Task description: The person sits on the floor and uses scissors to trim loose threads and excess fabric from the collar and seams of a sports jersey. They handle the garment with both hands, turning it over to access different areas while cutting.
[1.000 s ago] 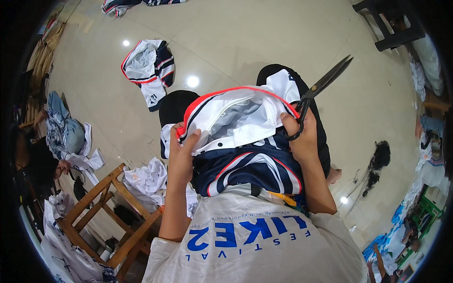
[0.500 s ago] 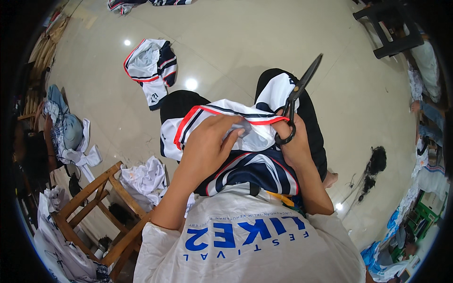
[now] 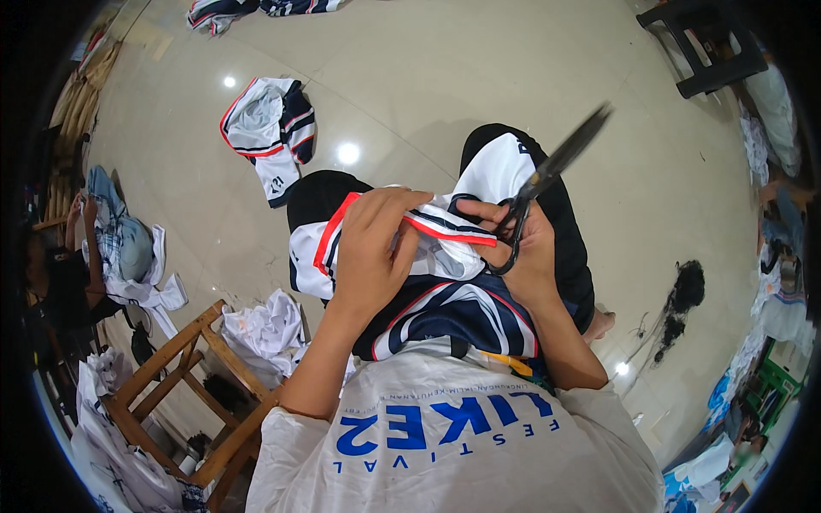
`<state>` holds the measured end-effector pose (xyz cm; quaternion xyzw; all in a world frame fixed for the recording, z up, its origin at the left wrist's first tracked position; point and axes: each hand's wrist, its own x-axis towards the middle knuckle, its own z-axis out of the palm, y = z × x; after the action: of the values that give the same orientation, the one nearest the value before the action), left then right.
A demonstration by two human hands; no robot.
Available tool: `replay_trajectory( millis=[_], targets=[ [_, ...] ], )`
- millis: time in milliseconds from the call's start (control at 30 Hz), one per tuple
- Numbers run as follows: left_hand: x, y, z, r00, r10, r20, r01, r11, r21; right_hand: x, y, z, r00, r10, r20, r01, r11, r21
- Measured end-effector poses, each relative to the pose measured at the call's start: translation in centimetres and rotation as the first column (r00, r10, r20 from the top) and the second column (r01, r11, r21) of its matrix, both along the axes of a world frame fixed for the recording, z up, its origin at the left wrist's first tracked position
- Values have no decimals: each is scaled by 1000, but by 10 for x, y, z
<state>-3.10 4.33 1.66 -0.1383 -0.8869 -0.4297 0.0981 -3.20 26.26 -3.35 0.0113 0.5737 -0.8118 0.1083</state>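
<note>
A white garment (image 3: 449, 229) with a red and navy striped edge lies across my lap, partly bunched up. My left hand (image 3: 376, 239) is closed on its upper edge, with the fingertips bent over the fabric. Black-handled scissors (image 3: 563, 162) hang on my right hand (image 3: 532, 248), their long dark blades pointing up and to the right and slightly blurred. The thumb of that hand lies by the end of the striped edge, and its index finger reaches toward the cloth. A navy, white and red part of the cloth (image 3: 453, 312) rests nearer my waist.
A similar garment (image 3: 278, 128) lies on the tiled floor ahead, with more at the top edge. A wooden stool frame (image 3: 167, 368) and white cloth (image 3: 265, 329) are at left. A dark plastic stool (image 3: 714, 56) stands far right; black scraps (image 3: 682, 299) lie right. Another person sits far left.
My left hand has shifted up and right, fingers now over the edge. The scissors have swung to the right. Between my hands the cloth is more gathered.
</note>
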Motion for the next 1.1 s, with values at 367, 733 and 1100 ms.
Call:
replay_trajectory(
  millis=[367,733,1100],
  targets=[
    [43,23,-1,870,59,489,-353,768,535,3,-9,12,996,65,66,-52,982,-179],
    [36,9,-13,817,-4,577,-455,610,649,13,-20,19,978,205,29,-207,974,90],
    [38,7,-27,792,-6,611,-498,572,652,14,-19,19,974,222,40,-225,971,77]
  ],
)
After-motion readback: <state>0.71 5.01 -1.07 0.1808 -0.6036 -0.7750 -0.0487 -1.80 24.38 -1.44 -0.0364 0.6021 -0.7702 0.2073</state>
